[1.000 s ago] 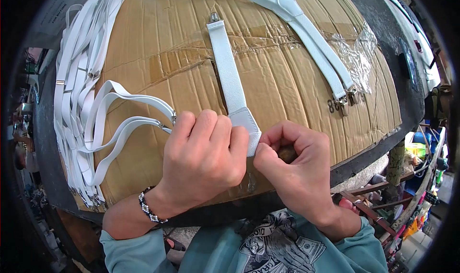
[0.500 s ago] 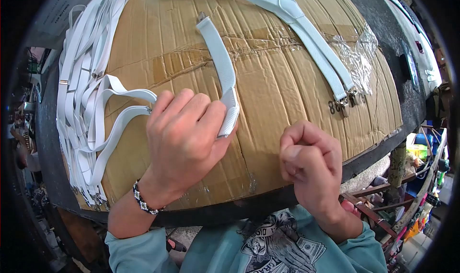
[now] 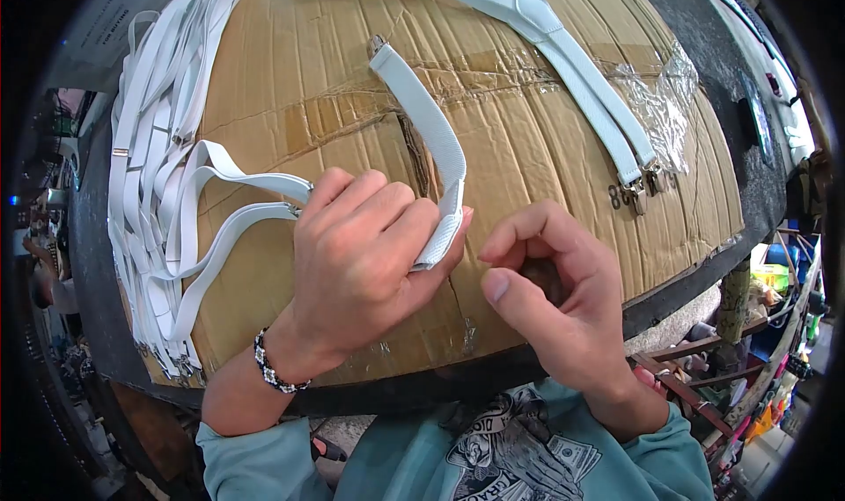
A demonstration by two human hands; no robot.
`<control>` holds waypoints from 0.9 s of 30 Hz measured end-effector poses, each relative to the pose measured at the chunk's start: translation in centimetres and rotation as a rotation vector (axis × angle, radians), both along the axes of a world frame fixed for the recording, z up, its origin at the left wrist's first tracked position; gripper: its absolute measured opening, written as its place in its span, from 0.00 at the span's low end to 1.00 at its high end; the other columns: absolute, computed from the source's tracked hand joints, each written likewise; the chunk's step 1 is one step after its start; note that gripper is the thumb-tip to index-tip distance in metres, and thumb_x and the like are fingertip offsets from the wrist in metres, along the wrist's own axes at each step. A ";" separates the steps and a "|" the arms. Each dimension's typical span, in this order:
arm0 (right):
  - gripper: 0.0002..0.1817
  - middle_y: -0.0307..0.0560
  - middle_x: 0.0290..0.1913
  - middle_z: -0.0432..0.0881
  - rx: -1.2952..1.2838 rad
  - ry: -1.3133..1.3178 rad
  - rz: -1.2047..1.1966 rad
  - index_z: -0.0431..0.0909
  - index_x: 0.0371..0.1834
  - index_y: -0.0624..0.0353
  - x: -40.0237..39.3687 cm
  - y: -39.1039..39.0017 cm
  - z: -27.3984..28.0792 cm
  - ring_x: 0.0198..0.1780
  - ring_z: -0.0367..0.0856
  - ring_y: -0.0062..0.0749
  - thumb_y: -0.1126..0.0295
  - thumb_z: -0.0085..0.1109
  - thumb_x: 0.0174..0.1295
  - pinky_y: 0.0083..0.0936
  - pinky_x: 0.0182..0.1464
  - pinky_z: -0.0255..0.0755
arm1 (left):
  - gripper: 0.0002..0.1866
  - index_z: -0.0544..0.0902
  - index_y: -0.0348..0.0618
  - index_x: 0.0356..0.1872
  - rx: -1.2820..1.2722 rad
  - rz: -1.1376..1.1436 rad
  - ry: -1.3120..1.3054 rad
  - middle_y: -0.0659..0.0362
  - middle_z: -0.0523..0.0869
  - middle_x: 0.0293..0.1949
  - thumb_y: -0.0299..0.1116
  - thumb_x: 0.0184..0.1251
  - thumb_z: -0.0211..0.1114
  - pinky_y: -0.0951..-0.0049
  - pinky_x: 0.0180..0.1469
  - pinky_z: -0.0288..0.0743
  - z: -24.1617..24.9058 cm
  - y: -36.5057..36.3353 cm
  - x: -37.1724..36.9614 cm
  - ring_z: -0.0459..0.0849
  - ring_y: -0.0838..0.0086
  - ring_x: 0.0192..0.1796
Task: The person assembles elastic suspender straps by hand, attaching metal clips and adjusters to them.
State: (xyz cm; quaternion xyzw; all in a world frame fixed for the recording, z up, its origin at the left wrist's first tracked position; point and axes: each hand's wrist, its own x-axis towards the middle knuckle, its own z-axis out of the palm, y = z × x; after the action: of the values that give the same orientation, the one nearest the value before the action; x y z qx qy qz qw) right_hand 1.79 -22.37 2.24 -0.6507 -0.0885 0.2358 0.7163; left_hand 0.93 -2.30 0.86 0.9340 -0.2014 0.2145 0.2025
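White strap over the middle of the cardboard sheet, clamped at its stitched patch by the left hand. Pretty different from a second ago, tbh: pulled straight back then, with the right hand at the patch too; now bent, and out of that second grip. So just a one-handed hold now, probably a pause in handling the patch.

As for the right hand: bunched up half a second ago, now loosened, with thumb and forefinger parted, over the cardboard's near half, close to the patch but not touching it. Can't tell about anything tucked behind the curled fingers.

As for direction: metal clip toward the cardboard's far edge, slightly left. Long axis running from there down toward the near edge, bowed toward the right side. Also: looped straps from the left hand to the pile along the cardboard's left side.
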 end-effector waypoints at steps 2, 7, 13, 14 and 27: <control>0.04 0.31 0.31 0.78 -0.005 0.024 0.001 0.80 0.44 0.65 0.1 0.1 0.1 0.31 0.67 0.06 0.75 0.62 0.72 0.11 0.31 0.58 | 0.17 0.75 0.42 0.20 -0.054 -0.023 -0.009 0.58 0.70 0.20 0.27 0.58 0.78 0.61 0.32 0.58 -0.1 -0.1 0.1 0.68 0.62 0.23; 0.08 0.31 0.35 0.80 -0.044 0.115 0.078 0.83 0.48 0.67 0.7 -0.4 1.1 0.34 0.70 0.07 0.75 0.63 0.71 0.10 0.36 0.60 | 0.16 0.76 0.42 0.21 -0.058 -0.056 -0.005 0.58 0.70 0.20 0.28 0.58 0.78 0.62 0.32 0.58 -0.1 0.0 0.1 0.68 0.62 0.23; 0.08 0.32 0.37 0.83 -0.021 0.127 0.008 0.83 0.48 0.66 0.7 -0.1 1.4 0.35 0.73 0.07 0.74 0.66 0.70 0.09 0.36 0.63 | 0.11 0.77 0.46 0.26 0.044 -0.090 0.043 0.61 0.69 0.25 0.35 0.55 0.72 0.63 0.36 0.61 -0.1 0.4 -0.3 0.72 0.65 0.30; 0.08 0.32 0.37 0.83 -0.043 0.127 0.010 0.83 0.47 0.66 0.7 -0.1 1.3 0.35 0.73 0.07 0.75 0.67 0.69 0.09 0.37 0.64 | 0.10 0.78 0.46 0.26 0.052 -0.092 0.047 0.61 0.69 0.25 0.35 0.55 0.72 0.63 0.36 0.62 -0.1 0.3 -0.4 0.72 0.65 0.30; 0.08 0.31 0.32 0.82 -0.068 0.093 -0.022 0.83 0.45 0.68 0.4 0.3 0.4 0.29 0.70 0.05 0.74 0.68 0.68 0.10 0.29 0.60 | 0.10 0.76 0.45 0.25 0.125 -0.095 -0.001 0.61 0.68 0.24 0.36 0.56 0.68 0.64 0.36 0.63 -0.3 0.0 -0.6 0.72 0.66 0.30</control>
State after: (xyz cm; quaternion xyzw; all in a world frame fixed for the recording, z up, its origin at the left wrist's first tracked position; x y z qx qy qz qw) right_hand 2.18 -22.11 2.64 -0.6640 -0.0396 0.2608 0.6996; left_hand 0.34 -2.35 0.55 0.9342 -0.2584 0.1922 0.1535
